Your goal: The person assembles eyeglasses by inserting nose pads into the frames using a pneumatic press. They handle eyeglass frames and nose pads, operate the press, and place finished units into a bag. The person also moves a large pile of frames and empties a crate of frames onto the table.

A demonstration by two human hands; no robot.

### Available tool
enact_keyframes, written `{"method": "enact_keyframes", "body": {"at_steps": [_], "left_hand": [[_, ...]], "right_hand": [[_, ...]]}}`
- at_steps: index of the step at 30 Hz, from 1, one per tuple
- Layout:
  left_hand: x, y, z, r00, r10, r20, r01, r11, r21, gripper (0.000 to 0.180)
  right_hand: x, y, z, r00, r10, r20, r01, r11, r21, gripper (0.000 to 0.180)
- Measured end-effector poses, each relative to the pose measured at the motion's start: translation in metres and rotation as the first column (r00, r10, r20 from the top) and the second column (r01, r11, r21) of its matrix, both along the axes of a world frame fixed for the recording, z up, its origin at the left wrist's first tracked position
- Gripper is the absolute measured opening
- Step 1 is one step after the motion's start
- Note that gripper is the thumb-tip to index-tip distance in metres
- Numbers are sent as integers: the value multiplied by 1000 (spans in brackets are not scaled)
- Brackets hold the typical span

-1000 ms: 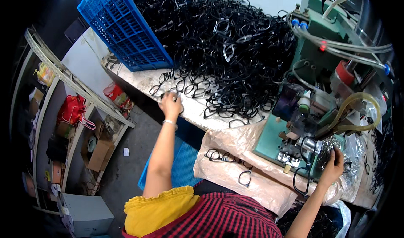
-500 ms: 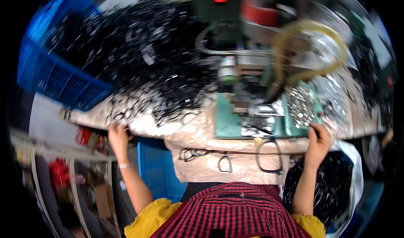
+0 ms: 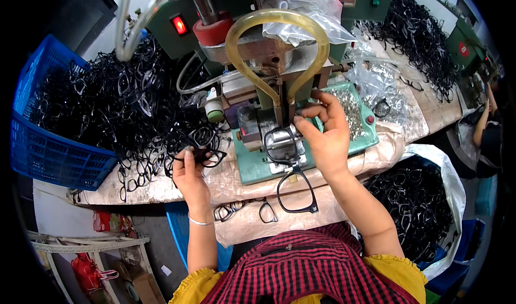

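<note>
My left hand (image 3: 191, 177) is closed, thumb and finger pinching a black eyeglass frame (image 3: 221, 159) at the edge of the frame pile. Another black eyeglass frame (image 3: 297, 211) sits in the machine, one rim over the metal fixture (image 3: 280, 138) and the other hanging toward me over the table edge. My right hand (image 3: 330, 137) is beside the fixture, with thumb and forefinger brought together near the press tip. What lies between those fingertips is too small to make out. A yellowish tube (image 3: 277, 15) loops above the fixture.
Small metal parts (image 3: 352, 110) fill a green tray on the right. At the left, a blue crate (image 3: 59, 159) stands by a heap of black frames (image 3: 118, 89). A white sack (image 3: 454, 191) of frames stands at lower right. Another person's arm (image 3: 480, 124) shows far right.
My view has turned right. My right hand has moved from the parts tray to the fixture. My left hand has moved onto the pile and holds a frame.
</note>
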State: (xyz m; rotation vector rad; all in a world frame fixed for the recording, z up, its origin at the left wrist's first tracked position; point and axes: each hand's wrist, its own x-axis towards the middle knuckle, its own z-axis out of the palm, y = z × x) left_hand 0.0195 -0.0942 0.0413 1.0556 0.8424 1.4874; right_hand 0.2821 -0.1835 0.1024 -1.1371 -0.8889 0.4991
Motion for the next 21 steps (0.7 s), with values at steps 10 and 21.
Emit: {"method": "enact_keyframes", "body": {"at_steps": [10, 21], "left_hand": [[69, -17, 129, 984, -143, -105, 177, 764, 620, 7], [87, -31, 81, 743, 94, -663, 627, 250, 738, 20]], "right_hand": [[-19, -17, 33, 976, 125, -181, -134, 990, -39, 54], [99, -28, -72, 510, -226, 830, 578, 804, -136, 19]]}}
